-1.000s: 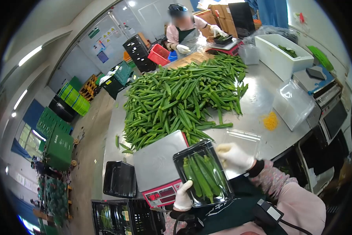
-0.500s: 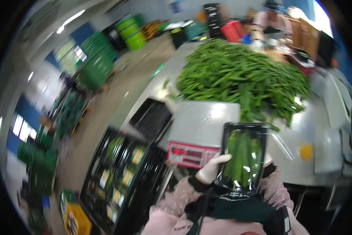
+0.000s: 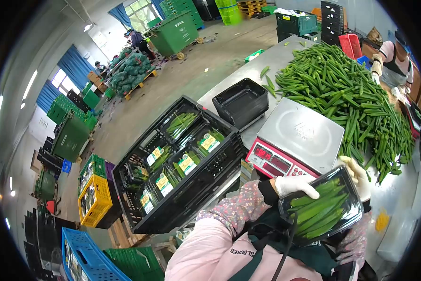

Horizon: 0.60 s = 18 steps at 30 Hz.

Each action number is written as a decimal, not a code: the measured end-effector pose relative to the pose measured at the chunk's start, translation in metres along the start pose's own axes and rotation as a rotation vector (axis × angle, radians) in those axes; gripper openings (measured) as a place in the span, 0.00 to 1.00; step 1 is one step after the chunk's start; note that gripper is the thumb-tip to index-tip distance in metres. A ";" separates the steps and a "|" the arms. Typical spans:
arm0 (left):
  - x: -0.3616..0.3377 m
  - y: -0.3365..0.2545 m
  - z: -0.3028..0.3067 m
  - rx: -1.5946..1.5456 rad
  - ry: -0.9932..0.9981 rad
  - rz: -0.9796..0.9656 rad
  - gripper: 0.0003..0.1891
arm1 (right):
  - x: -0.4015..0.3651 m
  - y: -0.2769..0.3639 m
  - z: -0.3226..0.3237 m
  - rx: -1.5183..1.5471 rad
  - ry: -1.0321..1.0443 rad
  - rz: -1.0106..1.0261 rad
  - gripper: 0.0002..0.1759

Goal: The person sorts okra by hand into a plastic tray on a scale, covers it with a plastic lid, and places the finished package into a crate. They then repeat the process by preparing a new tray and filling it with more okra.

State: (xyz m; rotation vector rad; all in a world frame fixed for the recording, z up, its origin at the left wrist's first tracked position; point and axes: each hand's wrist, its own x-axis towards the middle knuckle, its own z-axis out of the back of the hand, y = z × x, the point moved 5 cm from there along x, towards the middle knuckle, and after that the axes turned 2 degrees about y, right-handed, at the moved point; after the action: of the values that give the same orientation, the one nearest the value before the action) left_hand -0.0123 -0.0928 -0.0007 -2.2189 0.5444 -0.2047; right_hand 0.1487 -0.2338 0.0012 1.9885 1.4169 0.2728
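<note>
A black tray of okra [image 3: 320, 206], covered with clear film, is tilted in front of my chest. My left hand [image 3: 294, 185], in a white glove, grips its upper left corner with the thumb over the rim. At the upper right edge is my gloved right hand [image 3: 359, 178], closed around the tray's side; part of it is hidden behind the tray. Just beyond the tray stands a red weighing scale [image 3: 304, 136] with a bare metal plate and a lit red display. A large heap of loose okra [image 3: 346, 98] covers the table behind the scale.
Left of the scale is a stack of black trays [image 3: 241, 104]. A black crate [image 3: 182, 164] holds several labelled okra packs. A yellow crate [image 3: 97, 199] and a blue crate [image 3: 74, 253] stand at lower left. Another person [image 3: 398, 61] works at the table's far right.
My view has swung left, bringing more of the crates into sight. The tray of okra has turned from upright to slanted, still in both hands.
</note>
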 end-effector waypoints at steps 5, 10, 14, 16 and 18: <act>-0.005 0.016 0.016 0.144 -0.076 0.130 0.30 | -0.022 0.044 -0.058 -1.058 0.374 -0.166 0.32; -0.035 0.020 0.009 0.005 -0.183 -0.030 0.34 | -0.068 0.047 -0.071 -1.565 0.436 -0.260 0.38; -0.044 0.032 0.023 -0.045 -0.281 -0.068 0.34 | -0.102 0.022 -0.083 -1.447 0.407 -0.062 0.41; -0.045 0.033 0.024 -0.048 -0.313 -0.065 0.33 | -0.110 0.007 -0.105 -1.515 0.441 0.130 0.40; -0.043 0.030 0.021 -0.192 -0.346 -0.141 0.31 | -0.109 -0.015 -0.103 -1.403 0.331 0.117 0.32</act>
State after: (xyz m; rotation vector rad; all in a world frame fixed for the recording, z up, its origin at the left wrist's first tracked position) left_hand -0.0536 -0.0760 -0.0362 -2.4110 0.2249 0.1651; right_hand 0.0413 -0.2884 0.0919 0.8380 0.7943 1.2719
